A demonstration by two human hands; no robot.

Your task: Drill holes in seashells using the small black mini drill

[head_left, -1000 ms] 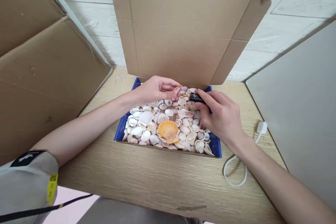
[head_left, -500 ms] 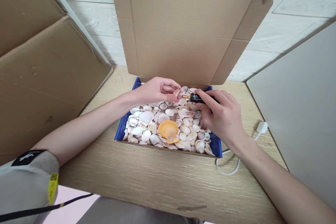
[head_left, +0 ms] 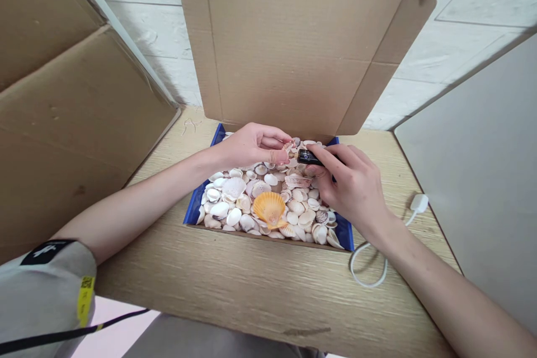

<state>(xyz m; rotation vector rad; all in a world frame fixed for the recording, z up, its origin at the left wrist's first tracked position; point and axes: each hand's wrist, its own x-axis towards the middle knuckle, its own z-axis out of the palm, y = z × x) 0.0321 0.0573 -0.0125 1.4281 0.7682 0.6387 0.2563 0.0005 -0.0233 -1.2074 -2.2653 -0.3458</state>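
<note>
An open cardboard box [head_left: 197, 210] with a blue lining holds many small pale seashells and one large orange scallop shell [head_left: 269, 207]. Over the far end of the box, my left hand [head_left: 251, 146] pinches a small pinkish shell [head_left: 288, 147] between thumb and fingers. My right hand [head_left: 352, 184] grips a small black device [head_left: 307, 157], its tip almost touching that shell. A white cable [head_left: 369, 260] runs from under my right wrist across the table.
The box's lid [head_left: 293, 50] stands upright behind the shells. Flat cardboard sheets [head_left: 71, 112] lean at the left, a grey panel [head_left: 482, 168] at the right. A white plug [head_left: 418, 203] lies on the wooden table [head_left: 251, 285] near the right edge.
My right hand has brought the black device leftward, closer to the shell in my left hand. The white cable loop has shifted on the table. The left hand has barely moved.
</note>
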